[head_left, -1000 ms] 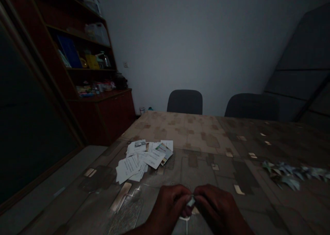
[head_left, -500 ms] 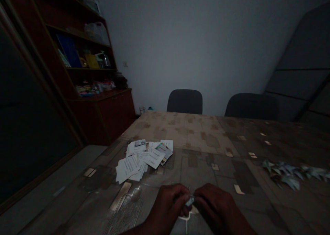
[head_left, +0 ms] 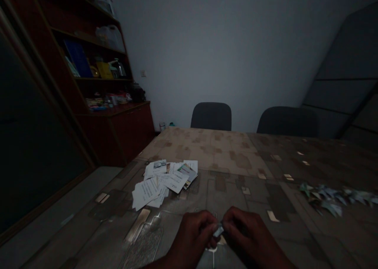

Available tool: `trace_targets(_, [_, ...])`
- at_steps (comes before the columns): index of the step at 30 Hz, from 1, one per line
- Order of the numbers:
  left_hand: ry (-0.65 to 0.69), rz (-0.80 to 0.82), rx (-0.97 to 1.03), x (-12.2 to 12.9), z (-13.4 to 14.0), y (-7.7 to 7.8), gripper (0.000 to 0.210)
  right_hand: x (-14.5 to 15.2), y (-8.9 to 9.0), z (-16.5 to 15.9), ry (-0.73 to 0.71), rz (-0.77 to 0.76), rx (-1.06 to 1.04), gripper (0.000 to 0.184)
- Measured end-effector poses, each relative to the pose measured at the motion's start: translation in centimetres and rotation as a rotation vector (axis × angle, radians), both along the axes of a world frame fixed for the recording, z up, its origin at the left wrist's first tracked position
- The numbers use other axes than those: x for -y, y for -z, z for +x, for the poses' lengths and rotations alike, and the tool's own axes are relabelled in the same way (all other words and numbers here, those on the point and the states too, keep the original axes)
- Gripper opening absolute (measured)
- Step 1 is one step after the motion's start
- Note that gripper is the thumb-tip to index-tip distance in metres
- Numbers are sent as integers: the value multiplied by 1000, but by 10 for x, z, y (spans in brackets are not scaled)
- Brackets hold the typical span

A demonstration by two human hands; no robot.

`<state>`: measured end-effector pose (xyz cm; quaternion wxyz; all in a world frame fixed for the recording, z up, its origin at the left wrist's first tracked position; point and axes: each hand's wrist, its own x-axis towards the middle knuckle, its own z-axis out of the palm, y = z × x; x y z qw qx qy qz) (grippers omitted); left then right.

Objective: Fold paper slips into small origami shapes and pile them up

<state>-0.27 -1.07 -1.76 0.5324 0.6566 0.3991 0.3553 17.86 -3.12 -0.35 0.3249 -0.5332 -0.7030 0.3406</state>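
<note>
A small folded piece of paper [head_left: 219, 231], pale bluish-white, is pinched between my two hands above the near part of the table. My left hand [head_left: 196, 231] grips its left side with thumb and fingers. On the other side my right hand [head_left: 246, 231] holds the upper right edge, fingers curled in. Much of the paper is hidden by the fingertips. Beyond my left hand lies a loose pile of printed paper cards [head_left: 165, 182]. Far to the right sits a row of folded paper pieces [head_left: 332, 200] with pointed tips.
The table [head_left: 212, 147] has a patterned brown cover. Two dark chairs [head_left: 211, 115] stand at its far side, before a pale wall. A reddish-brown cabinet [head_left: 126, 127] with filled shelves stands at the left. The room is dim.
My right hand has shifted slightly, its knuckles a little higher and its fingers more bent at the paper. Both hands still hold the paper; the cards lie as before.
</note>
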Motion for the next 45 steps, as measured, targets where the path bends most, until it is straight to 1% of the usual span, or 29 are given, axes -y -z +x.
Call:
trace_targets(3, [11,-54,49,1,2,4,29,1,1,-1,-15,62,33,26])
trace_targets(6, [2,-180,118,0,5,8,28,1,3,1,-34,120,59,29])
trace_targets(8, [-22,-258,130,-2,6,9,28,0,5,2,-43,86,33,29])
trace_targets(11, [-62,-309,120,-5,7,8,28,-1,7,3,-31,-33,-47,29])
trace_targets(13, [-71,-313,105,-4,7,6,28,0,8,2,-22,-86,-86,29])
trace_targets(16, [-52,-311,100,-2,6,4,30,0,10,0,-39,-107,-126,30])
trace_targets(18, [-32,-322,126,-3,6,5,33,0,11,-1,-44,-135,-187,31])
trace_targets(22, [-17,-367,194,-7,5,8,39,0,14,-2,12,-199,-316,33])
trace_targets(25, [-38,-389,229,-9,4,8,40,1,15,-3,32,-202,-368,36])
trace_targets(30, [-46,-391,240,-10,1,5,32,3,15,-4,-4,-264,-381,37])
trace_targets(35, [-115,-304,242,-18,-1,-2,22,3,19,-6,-26,-315,-412,37])
trace_targets(38, [-162,-272,299,-18,0,-3,21,5,22,-10,8,-316,-469,40])
trace_targets(40, [-197,-276,355,-15,1,-2,24,7,23,-13,34,-283,-491,43])
trace_targets(43, [-182,-326,406,-9,4,1,36,9,26,-16,57,-240,-504,48])
trace_targets(45, [-172,-353,406,-7,6,2,37,10,29,-17,57,-238,-500,50])
